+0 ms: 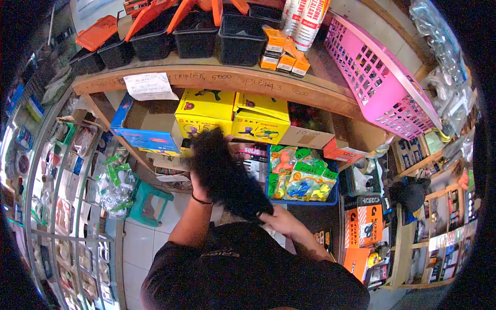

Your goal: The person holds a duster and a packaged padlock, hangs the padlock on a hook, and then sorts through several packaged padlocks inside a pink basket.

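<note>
A black fuzzy thing [227, 173] is in the middle, in front of the person's dark shirt [248, 268], and it leans with its top to the left and far away and its other end to the right and near. It looks blurry. The right hand [281, 219] is closed on the near right end, with the thumb and fingers squeezing it. The left hand [199, 190] is on the left side of the fuzzy thing and partly behind it, so I cannot tell if its fingers are bent tight or loose. A thin black band [201, 200] goes around the left wrist. Just past the fuzzy thing, under a wooden shelf [222, 78], there is a yellow box [204, 111] with another yellow box [261, 124] right beside it. A blue box [147, 139] with an open top is to their left. To the right of the fuzzy thing is a blue tray [305, 202] full of little bags [297, 173] with green tops. On top of the shelf, far from the person, black bins [196, 41] stand in a row, and small orange boxes [284, 62] sit to their right. A pink basket [369, 77] with holes is at the far right. A green stool [151, 204] is on the left, on the white floor [138, 248].
</note>
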`<action>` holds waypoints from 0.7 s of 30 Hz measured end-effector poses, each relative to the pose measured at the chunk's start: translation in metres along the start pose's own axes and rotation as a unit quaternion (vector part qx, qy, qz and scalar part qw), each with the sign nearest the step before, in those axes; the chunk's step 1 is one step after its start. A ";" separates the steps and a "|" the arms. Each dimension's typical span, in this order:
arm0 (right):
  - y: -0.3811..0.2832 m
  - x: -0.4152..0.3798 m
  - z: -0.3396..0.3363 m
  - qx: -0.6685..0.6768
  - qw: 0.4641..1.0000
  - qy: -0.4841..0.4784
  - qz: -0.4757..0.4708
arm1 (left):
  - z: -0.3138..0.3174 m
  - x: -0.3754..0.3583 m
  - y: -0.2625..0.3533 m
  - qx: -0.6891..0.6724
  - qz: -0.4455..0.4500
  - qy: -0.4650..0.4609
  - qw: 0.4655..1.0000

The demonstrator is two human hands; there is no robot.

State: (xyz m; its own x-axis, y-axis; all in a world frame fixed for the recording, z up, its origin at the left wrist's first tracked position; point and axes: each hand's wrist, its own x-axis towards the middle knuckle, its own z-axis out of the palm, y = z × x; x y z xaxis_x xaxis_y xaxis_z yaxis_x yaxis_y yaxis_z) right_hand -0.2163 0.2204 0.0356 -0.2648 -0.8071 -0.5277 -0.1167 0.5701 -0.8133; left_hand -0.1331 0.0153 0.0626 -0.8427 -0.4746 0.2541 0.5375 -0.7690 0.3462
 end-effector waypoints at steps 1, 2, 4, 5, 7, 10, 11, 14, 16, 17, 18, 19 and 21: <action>-0.010 -0.003 -0.003 0.014 0.998 0.031 0.045 | 0.028 -0.005 0.000 -0.009 0.080 0.105 0.991; -0.020 -0.007 0.001 0.044 0.997 0.059 0.037 | 0.016 -0.008 0.001 0.017 0.047 0.106 0.993; 0.002 0.006 0.002 -0.027 0.999 0.001 0.018 | 0.010 -0.003 -0.003 -0.008 0.068 0.000 0.998; 0.011 0.010 0.005 -0.097 0.994 -0.054 -0.002 | 0.006 0.001 -0.004 -0.032 0.085 -0.107 0.990; 0.008 0.004 0.007 -0.061 0.997 -0.034 -0.045 | 0.015 0.000 -0.003 0.314 0.018 0.123 0.941; 0.017 0.009 0.003 0.196 0.973 0.122 0.010 | 0.011 -0.006 0.000 0.069 0.102 0.171 0.977; 0.026 0.010 -0.001 0.195 0.974 0.118 0.010 | -0.004 -0.011 -0.001 0.068 0.062 0.134 0.987; -0.016 -0.012 -0.001 0.122 0.989 0.087 -0.019 | -0.012 -0.011 -0.005 0.238 0.081 0.277 0.927; -0.017 -0.015 0.004 0.089 0.994 0.055 -0.030 | -0.035 -0.003 -0.019 0.371 0.229 0.244 0.866; -0.018 -0.016 0.006 0.054 0.997 0.022 -0.041 | -0.048 -0.005 -0.021 0.371 0.231 0.243 0.866; -0.024 -0.019 0.007 0.059 0.998 0.012 -0.021 | -0.042 -0.008 -0.018 0.354 0.200 0.241 0.881; -0.012 -0.012 0.007 0.059 0.998 0.011 -0.021 | -0.039 -0.011 -0.016 0.336 0.168 0.239 0.895; 0.018 0.005 0.010 -0.029 0.997 -0.062 0.028 | -0.047 -0.012 -0.018 0.166 0.171 0.195 0.951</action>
State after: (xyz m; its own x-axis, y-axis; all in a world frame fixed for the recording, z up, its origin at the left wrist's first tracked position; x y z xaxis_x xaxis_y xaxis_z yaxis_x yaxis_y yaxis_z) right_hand -0.2103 0.2257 0.0158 -0.1527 -0.7846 -0.6009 -0.1605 0.6197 -0.7683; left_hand -0.1341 0.0152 0.0111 -0.5288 -0.8458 0.0706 0.7085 -0.3942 0.5853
